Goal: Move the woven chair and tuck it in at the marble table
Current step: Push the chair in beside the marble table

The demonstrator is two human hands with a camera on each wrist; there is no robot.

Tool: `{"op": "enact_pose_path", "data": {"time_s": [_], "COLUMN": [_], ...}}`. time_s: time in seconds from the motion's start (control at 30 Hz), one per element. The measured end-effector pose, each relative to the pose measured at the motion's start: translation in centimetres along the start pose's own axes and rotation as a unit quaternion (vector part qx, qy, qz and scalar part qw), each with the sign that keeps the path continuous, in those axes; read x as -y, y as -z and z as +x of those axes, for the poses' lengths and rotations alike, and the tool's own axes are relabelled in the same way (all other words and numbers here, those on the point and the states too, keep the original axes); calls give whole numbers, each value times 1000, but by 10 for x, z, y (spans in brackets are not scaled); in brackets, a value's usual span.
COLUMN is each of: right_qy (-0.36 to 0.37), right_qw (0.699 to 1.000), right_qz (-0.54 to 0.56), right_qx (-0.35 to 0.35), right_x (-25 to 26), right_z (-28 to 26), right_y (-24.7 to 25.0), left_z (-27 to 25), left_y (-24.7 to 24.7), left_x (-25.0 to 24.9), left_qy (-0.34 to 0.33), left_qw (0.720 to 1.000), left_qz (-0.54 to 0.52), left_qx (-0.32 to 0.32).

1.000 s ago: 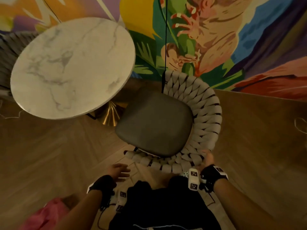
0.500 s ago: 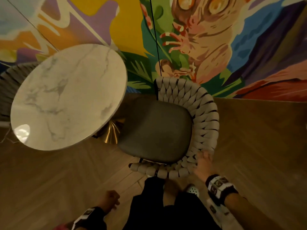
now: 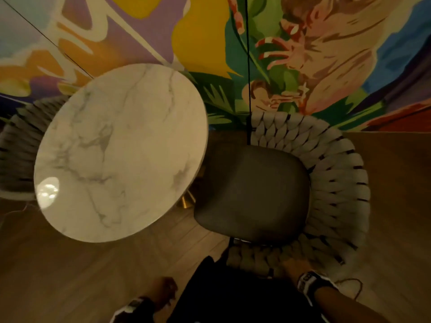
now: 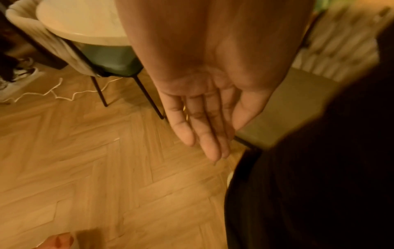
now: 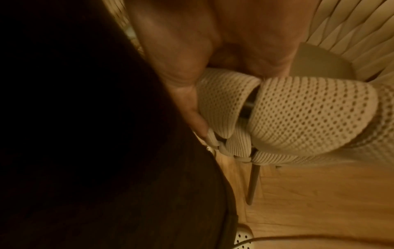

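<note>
Dim, warm amber light throughout. Bright glare patch on marble table top — lamp reflection. Head view motion-blurred, bowed at edges. Wrist views soft, noisy; dark clothing reads near-black — detail lost.

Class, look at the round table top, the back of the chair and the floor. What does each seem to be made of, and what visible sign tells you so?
Table top: polished marble or a marble-look slab; grey veins on white, a bright glare spot.
Chair back: cream knitted mesh fabric bands woven over a dark frame; tiny holes show close up.
Floor: wood or wood-look planks in herringbone; warm grain, matt.
</note>
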State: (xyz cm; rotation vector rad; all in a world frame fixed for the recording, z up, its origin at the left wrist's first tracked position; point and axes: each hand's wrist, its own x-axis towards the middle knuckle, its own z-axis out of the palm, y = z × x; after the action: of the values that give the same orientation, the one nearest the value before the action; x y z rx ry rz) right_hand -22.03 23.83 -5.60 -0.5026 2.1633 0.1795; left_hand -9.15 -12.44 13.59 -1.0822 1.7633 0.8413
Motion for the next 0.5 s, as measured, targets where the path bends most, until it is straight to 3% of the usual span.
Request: {"op": "enact_pose_path", "data": {"time_s": [0.1,0.2,0.23,0.27,0.3,0.37,0.5], "right_qy": [-2,-21,-19,-10,-6,-21,-39], "right_qw": [1000,998,997,998,999,996,994], "right_qz": [-8,42,18,-13,-28,-24,30], "right_qx": [-29,34,72,65,45,85,100], "right_x": [-8,4,12,17,17,15,8], "right_z": [20,-2,-19,-25,-22,-16,-2], "right_y": [-8,62,101,125,133,152,177], "left_z": [34,60,65,69,73,80,98], "left_y": [38,69,76,81,84,85,76], "left_x": [5,2,-8,-16,-27,-49,-107], "left_qy": [-3,-21,-28,-35,-40,-61,-140], "left_qw": [1000,1000,999,999,998,996,987], "left_qz": [-19,11,16,31,38,66,80], "left_qx": [-18,-14,-11,-4,-2,9,-11]}}
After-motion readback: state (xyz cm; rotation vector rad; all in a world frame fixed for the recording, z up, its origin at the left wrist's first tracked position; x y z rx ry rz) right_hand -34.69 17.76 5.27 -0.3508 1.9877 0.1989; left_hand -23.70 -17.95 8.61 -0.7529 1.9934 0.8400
